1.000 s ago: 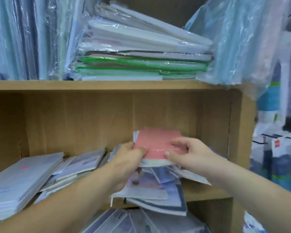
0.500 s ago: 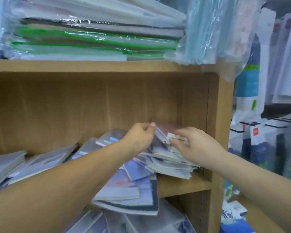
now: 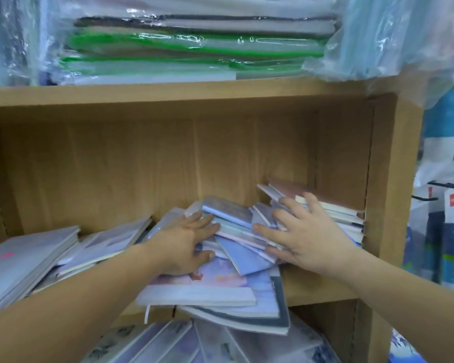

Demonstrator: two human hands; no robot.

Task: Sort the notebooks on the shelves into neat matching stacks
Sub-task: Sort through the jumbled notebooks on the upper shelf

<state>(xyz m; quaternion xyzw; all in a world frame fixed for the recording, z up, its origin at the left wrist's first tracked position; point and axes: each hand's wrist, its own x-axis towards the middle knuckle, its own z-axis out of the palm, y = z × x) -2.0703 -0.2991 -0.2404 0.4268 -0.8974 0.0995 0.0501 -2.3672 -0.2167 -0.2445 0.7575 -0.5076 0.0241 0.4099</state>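
Head view: the loose heap of small pastel blue and lilac notebooks (image 3: 236, 231) lies fanned and crooked on the middle board of the light wooden shelf (image 3: 385, 179), right of centre.
Left hand (image 3: 186, 239): flat on the heap's left side, fingers straight, gripping nothing.
Right hand (image 3: 302, 231): fingers spread and straight, pressing the heap's right side; the fingertips touch the small stack topped by a dusty-pink cover (image 3: 338, 199), which sits against the right wall.
Risk: the large pale-blue soft-cover notebooks (image 3: 220, 294) under the heap overhang the front edge, so a push from either palm would likely slide them off. The slick covers may also let the heap spill leftward.
Middle compartment: it also holds grey-white notebooks (image 3: 24, 258) leaning at the left.
Upper compartment: flat plastic-wrapped packs with green edges (image 3: 194, 48).
Lower compartment: more wrapped notebooks (image 3: 194, 344), too blurred to make out.
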